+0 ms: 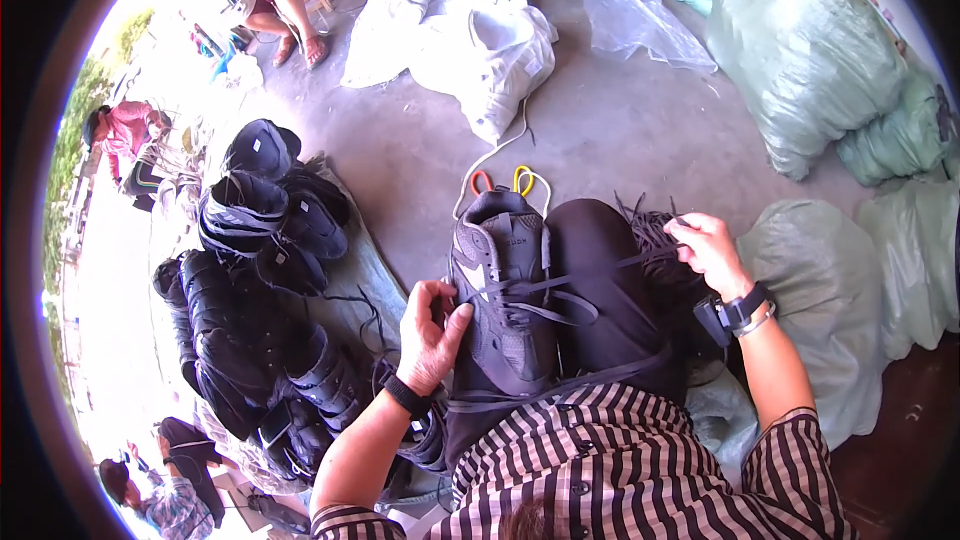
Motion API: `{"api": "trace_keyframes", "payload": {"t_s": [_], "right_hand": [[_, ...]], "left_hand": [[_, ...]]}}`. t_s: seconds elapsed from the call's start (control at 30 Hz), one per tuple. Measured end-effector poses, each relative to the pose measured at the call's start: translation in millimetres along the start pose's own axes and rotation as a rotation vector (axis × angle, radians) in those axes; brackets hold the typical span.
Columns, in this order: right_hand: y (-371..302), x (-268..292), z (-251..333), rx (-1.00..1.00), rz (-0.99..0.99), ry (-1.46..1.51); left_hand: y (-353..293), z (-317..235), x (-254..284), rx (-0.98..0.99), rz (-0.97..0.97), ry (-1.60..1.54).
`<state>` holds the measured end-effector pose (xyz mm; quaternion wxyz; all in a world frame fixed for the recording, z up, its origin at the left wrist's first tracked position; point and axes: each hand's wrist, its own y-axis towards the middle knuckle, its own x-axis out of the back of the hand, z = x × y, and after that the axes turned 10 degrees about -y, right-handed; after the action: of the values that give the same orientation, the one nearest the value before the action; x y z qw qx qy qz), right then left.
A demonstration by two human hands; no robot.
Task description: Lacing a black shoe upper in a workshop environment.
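Your right hand is closing its thumb and fingers in a pinch on 1 dark lace, which is stretching across to the shoe. Your left hand is curling loosely, its thumb resting against the shoe's left side; you cannot tell whether its fingers are clasping anything. The 1 dark shoe is lying over your left thigh, its toe pointing toward you and its opening away, with loose lacing trailing to the right. A bundle of dark laces is lying beside your right knee, too tangled to count. Just beyond the shoe, 1 red loop and 1 yellow loop are showing, with a pale cord running past them. To your left, a heap of dark footwear is overlapping too much for a count. To your right, 2 green sacks are leaning together. Farther left, 3 other people are sitting or bending, partly in view.
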<state>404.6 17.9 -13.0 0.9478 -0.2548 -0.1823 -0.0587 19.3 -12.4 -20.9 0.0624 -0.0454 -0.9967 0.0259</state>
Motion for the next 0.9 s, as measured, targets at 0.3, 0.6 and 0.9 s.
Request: {"api": "trace_keyframes", "payload": {"t_s": [0.3, 0.6, 0.9], "right_hand": [[-61, -96, 87, 0.79, 0.285, -0.441], [-46, -110, 88, 0.757, 0.497, -0.699], [-47, -98, 88, 0.635, 0.526, -0.468]], "left_hand": [[-5, 5, 1, -0.083, -0.177, 0.044], [16, -31, 17, 0.137, -0.109, -0.435], [56, -49, 107, -0.029, -0.442, -0.555]]}}
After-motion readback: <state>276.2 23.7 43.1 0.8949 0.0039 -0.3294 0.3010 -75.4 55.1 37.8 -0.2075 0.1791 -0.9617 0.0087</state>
